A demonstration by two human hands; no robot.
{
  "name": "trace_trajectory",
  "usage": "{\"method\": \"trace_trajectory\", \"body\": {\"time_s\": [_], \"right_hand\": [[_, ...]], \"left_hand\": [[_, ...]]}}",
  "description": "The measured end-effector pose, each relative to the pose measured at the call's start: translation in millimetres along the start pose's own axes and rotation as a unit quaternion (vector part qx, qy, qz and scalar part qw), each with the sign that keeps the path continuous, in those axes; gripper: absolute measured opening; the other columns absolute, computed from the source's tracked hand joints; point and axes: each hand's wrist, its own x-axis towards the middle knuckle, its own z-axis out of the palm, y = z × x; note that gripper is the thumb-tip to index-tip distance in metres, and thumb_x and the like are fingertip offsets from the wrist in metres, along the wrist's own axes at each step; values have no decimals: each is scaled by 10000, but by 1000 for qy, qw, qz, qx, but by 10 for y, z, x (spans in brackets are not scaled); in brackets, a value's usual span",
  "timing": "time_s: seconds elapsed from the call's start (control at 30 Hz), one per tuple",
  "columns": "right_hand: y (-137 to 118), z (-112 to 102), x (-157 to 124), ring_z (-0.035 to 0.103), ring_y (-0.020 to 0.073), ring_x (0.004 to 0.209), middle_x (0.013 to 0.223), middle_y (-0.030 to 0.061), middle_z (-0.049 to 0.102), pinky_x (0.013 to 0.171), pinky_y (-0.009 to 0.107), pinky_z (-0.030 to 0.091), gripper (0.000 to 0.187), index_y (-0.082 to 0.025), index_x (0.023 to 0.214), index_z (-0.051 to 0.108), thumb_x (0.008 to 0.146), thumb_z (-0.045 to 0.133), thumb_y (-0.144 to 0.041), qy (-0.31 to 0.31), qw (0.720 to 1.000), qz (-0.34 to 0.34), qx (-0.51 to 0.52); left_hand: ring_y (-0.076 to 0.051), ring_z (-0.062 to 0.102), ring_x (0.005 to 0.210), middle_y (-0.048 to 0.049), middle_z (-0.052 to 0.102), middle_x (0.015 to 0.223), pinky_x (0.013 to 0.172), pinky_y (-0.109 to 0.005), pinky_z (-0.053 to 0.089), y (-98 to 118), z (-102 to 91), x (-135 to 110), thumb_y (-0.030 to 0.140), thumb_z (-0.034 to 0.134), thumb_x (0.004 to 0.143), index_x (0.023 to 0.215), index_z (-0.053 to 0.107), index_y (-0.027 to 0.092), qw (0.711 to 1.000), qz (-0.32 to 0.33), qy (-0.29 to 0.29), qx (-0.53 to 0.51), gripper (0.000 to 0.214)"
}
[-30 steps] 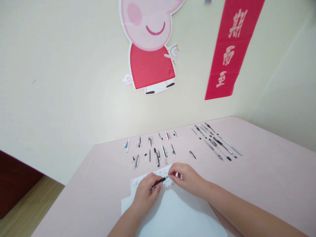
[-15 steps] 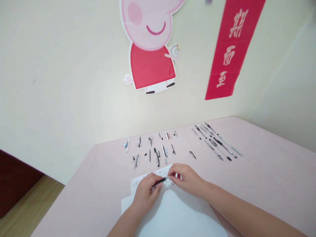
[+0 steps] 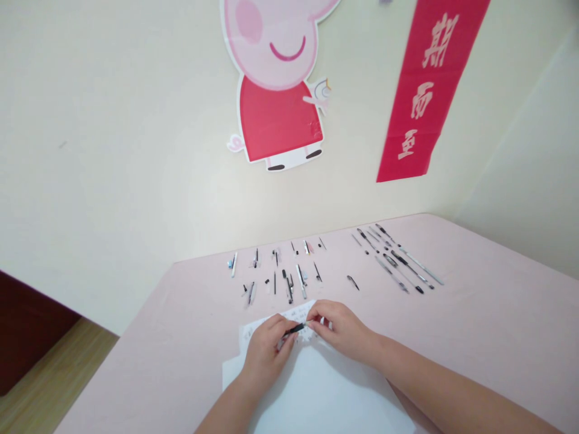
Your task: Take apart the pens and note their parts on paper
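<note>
Spanning the lower half of the view, the pink surface point(image 3: 474, 325) carries a white paper sheet point(image 3: 325, 392) at 6 o'clock. Both hands work above the sheet's far edge. The left hand point(image 3: 265, 355) closes thumb and fingers round the rear of a black pen point(image 3: 294, 330), which lies nearly level and points toward 2 o'clock. The right hand point(image 3: 344, 325) pinches the pen's tip end between thumb and forefinger. What sits inside that pinch is too small to tell.

Hazards, as judged:
- The surface shows no raised lip, so a dropped round part could roll off its edge.
- The sheet lies loose, so wrist pressure could slide it toward the pen parts point(image 3: 284, 280) at 12 o'clock and disturb their rows.
- The right-hand grip is by fingertips only, so a small piece could slip out and get lost among similar pieces.
- If the hands tilt against each other, the thin pen end could bend or jam.

Materials: the surface is flat, matte and pale pink. The sheet is thin and smooth, with small handwriting near its far edge. The whole pens point(image 3: 398, 259) at 1 o'clock are slender rods, partly clear and partly black. The pen parts are short black, white and clear pieces. A lone black clip point(image 3: 353, 282) is hooked.
</note>
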Motion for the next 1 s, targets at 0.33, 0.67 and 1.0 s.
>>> {"method": "trace_trajectory", "body": {"time_s": [0.33,0.67,1.0], "right_hand": [[49,48,-16,459,122,590,631,8,529,567,230,331,253,-171,677,525,882,395,-244,-15,994,-31,-106],[20,14,-44,483,121,638,723,6,563,593,221,343,91,-175,795,526,837,452,-207,-26,995,-40,-84],[12,5,-28,492,122,634,722,10,578,587,224,341,174,-176,794,545,871,429,-280,-29,997,-16,-72]], "left_hand": [[-169,593,750,-56,618,814,656,-277,475,12,43,-14,248,456,857,954,617,203,997,37,10,62,194],[-167,590,757,-53,620,813,669,-277,475,6,43,-7,245,463,855,944,620,204,999,26,5,47,185],[-168,593,737,-54,620,799,647,-275,475,7,39,-6,239,466,848,948,624,203,998,30,8,49,191]]}}
